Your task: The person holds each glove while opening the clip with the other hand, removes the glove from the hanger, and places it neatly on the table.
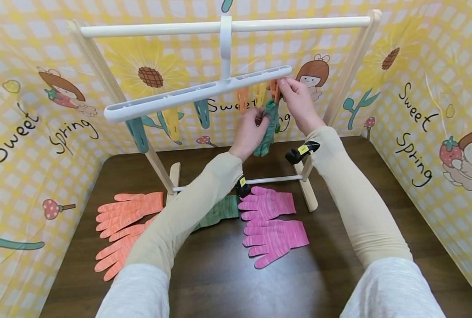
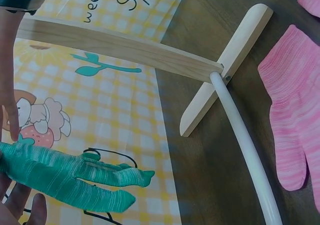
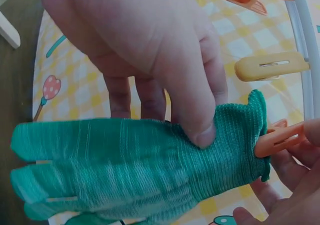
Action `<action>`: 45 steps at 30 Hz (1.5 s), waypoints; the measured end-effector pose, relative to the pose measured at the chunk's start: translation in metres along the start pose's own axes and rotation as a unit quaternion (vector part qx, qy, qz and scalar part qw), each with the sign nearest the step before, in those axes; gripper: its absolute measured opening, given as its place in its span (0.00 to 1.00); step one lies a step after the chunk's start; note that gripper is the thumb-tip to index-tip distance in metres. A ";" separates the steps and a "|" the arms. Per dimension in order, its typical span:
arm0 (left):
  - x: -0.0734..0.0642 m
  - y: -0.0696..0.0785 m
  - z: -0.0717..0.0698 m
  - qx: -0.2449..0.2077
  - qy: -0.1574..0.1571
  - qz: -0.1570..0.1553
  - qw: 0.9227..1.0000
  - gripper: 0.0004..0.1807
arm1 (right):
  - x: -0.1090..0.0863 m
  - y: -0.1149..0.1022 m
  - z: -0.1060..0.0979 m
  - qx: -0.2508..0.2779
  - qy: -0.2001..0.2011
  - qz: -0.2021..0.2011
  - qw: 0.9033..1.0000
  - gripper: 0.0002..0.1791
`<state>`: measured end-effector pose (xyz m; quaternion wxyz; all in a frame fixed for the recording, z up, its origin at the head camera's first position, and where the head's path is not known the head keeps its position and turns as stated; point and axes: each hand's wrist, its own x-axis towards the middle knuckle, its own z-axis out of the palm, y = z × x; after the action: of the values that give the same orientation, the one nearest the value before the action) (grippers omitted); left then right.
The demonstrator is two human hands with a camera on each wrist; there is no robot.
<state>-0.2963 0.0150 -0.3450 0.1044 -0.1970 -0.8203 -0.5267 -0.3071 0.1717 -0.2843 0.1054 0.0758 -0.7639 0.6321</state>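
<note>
In the head view my left hand [image 1: 251, 134] pinches a green knit glove [image 1: 266, 137] near its cuff, thumb on the near side. The glove [image 3: 115, 160] hangs fingers down from the right end of a white clip hanger [image 1: 172, 95]. My right hand [image 1: 300, 104] pinches an orange clothes peg [image 1: 274, 89] there. In the right wrist view this peg [image 3: 280, 141] overlaps the edge of the cuff; whether it grips the fabric I cannot tell. Close by hang a yellow peg [image 1: 259, 95] and another orange peg [image 1: 242, 99].
The hanger hooks over the rod [image 1: 299, 24] of a wooden stand. Teal pegs [image 1: 137, 134] and a yellow peg [image 1: 171, 123] hang at left. On the dark table [image 1: 228, 282] lie orange gloves [image 1: 130, 212], pink gloves [image 1: 275, 240] and a green glove [image 1: 220, 210] partly behind my left arm.
</note>
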 end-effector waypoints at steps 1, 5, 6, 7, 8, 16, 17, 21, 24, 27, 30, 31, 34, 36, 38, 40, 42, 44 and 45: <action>0.000 0.001 0.000 0.000 -0.001 -0.002 1.000 0.14 | 0.000 0.000 0.000 0.006 0.000 0.001 1.000 0.21; -0.001 0.003 -0.001 0.002 -0.005 -0.012 1.000 0.14 | 0.001 -0.001 0.000 0.037 -0.006 0.006 0.999 0.18; -0.001 0.004 -0.001 0.005 -0.006 -0.013 1.000 0.14 | 0.001 -0.001 -0.001 0.046 -0.008 0.009 0.999 0.18; -0.001 0.004 -0.001 0.007 -0.008 -0.014 1.000 0.14 | 0.002 -0.001 -0.001 0.054 -0.009 0.013 0.998 0.17; -0.002 0.005 -0.001 0.011 -0.009 -0.014 1.000 0.14 | 0.002 -0.001 -0.002 0.060 -0.009 0.016 0.998 0.17; -0.005 0.006 -0.001 0.016 -0.018 -0.011 1.000 0.13 | 0.002 0.000 -0.004 0.097 -0.005 0.028 0.995 0.18; -0.005 0.006 -0.001 0.013 -0.019 -0.010 1.000 0.13 | 0.002 0.001 -0.004 0.102 -0.003 0.027 0.994 0.17; -0.007 0.002 -0.001 0.011 -0.029 -0.001 1.000 0.13 | 0.003 0.001 -0.002 0.108 0.002 0.011 0.994 0.15; -0.009 -0.003 -0.001 0.008 -0.037 0.002 0.999 0.14 | 0.002 0.000 -0.002 0.095 0.012 0.006 0.995 0.15; -0.013 -0.010 -0.003 0.004 -0.040 -0.002 0.999 0.13 | 0.002 -0.001 -0.001 0.088 0.017 0.011 0.996 0.15; -0.018 -0.017 -0.004 -0.003 -0.039 -0.006 0.999 0.11 | 0.002 -0.001 -0.001 0.086 0.013 0.016 0.996 0.16; -0.019 -0.020 -0.005 -0.005 -0.038 -0.006 0.999 0.10 | 0.002 0.000 -0.001 0.086 0.012 0.017 0.996 0.16; -0.023 -0.026 -0.007 -0.017 -0.034 -0.005 0.999 0.08 | 0.000 0.000 -0.001 0.094 0.008 0.025 0.995 0.15; -0.025 -0.029 -0.009 -0.020 -0.028 -0.003 0.999 0.08 | 0.000 0.001 -0.001 0.099 0.005 0.026 0.995 0.15; -0.027 -0.032 -0.011 -0.020 -0.024 -0.007 0.999 0.08 | -0.001 0.001 -0.001 0.104 0.003 0.028 0.994 0.15; -0.029 -0.034 -0.013 -0.021 -0.021 -0.011 0.999 0.09 | -0.002 0.001 -0.001 0.107 0.002 0.026 0.994 0.17; -0.031 -0.036 -0.015 -0.019 -0.018 -0.013 1.000 0.10 | -0.002 0.002 -0.001 0.109 0.002 0.025 0.994 0.17; -0.033 -0.038 -0.017 -0.015 -0.015 -0.011 1.000 0.10 | -0.002 0.003 -0.001 0.113 0.003 0.028 0.993 0.17; -0.034 -0.039 -0.019 -0.014 -0.013 -0.008 1.000 0.09 | -0.002 0.003 -0.001 0.114 0.003 0.030 0.993 0.17</action>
<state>-0.2830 -0.0234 -0.3822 0.0868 -0.1984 -0.8159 -0.5361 -0.3059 0.1732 -0.2872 0.0790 0.0626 -0.6883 0.7184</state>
